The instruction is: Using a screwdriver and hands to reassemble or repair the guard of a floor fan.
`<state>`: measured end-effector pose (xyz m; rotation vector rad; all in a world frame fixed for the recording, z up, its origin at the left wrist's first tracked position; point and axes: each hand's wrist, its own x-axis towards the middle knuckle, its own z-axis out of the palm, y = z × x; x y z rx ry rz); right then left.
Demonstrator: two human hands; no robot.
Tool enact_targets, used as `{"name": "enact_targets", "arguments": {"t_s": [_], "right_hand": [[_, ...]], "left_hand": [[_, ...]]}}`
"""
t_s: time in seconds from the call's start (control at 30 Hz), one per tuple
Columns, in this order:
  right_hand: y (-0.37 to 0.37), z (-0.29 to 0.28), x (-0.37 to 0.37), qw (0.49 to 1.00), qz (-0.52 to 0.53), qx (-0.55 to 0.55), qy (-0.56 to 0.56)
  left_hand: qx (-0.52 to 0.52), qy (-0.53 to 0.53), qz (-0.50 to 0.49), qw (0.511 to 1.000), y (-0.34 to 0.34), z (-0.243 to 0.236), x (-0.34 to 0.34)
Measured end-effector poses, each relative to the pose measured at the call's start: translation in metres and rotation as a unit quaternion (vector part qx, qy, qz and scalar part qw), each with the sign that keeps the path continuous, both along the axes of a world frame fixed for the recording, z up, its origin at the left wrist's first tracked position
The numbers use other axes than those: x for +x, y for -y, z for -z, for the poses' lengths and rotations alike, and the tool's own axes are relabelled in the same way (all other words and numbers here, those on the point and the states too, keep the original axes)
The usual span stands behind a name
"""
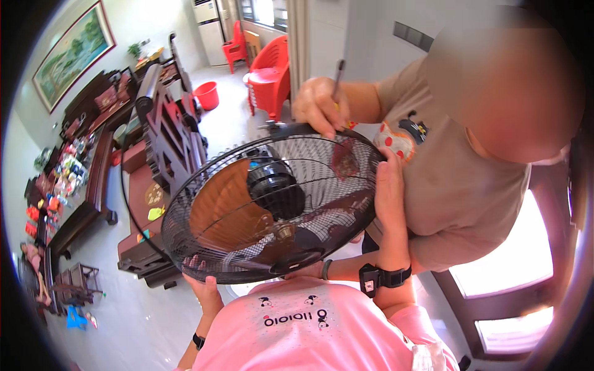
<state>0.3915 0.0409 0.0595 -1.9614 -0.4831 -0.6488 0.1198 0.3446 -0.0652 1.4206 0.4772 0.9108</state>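
Note:
A black fan head (278,191) with a round wire grille is tilted in front of me, its brown blade and dark motor showing through the wires. My left hand (207,294) grips the near left rim, fingers partly behind the mesh. Against the right rim lies my right hand (390,188), holding that side. Across from me, another person's hand (318,106) pinches a thin dark tool (339,77) at the far rim; its tip is hidden. That person's other hand, mostly hidden, reaches under the near rim, with a bracelet (326,269) at its wrist.
The other person (458,161) stands close at the right. A dark carved wooden bench (164,123) stands behind the fan on the left. Farther off are a cluttered long table (93,173), a red bucket (206,95) and red plastic chairs (270,77).

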Motion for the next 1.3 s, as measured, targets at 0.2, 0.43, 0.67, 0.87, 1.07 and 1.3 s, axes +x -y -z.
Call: {"name": "enact_targets", "arguments": {"t_s": [0.2,0.43,0.67,0.87,1.07,1.3], "right_hand": [[-0.007,0.002,0.007,0.998,-0.048,0.033,-0.011],[0.001,0.007,0.010,0.993,-0.116,0.022,-0.024],[-0.004,-0.011,0.016,0.984,-0.173,-0.034,0.002],[-0.003,-0.006,0.037,0.992,-0.118,-0.036,0.023],[-0.024,-0.013,0.005,0.991,-0.106,-0.018,0.077],[-0.063,-0.019,-0.036,0.962,-0.051,-0.055,0.262]], "left_hand": [[0.000,-0.003,-0.007,1.000,0.007,-0.001,-0.003],[0.056,0.008,-0.024,0.998,0.005,0.009,-0.004],[0.079,-0.023,-0.060,0.995,-0.010,0.025,0.009],[0.051,-0.037,-0.085,0.994,-0.015,0.013,0.016],[0.093,-0.099,-0.096,0.986,-0.009,0.009,0.012],[0.082,-0.091,-0.119,0.985,0.001,0.007,0.008]]}}
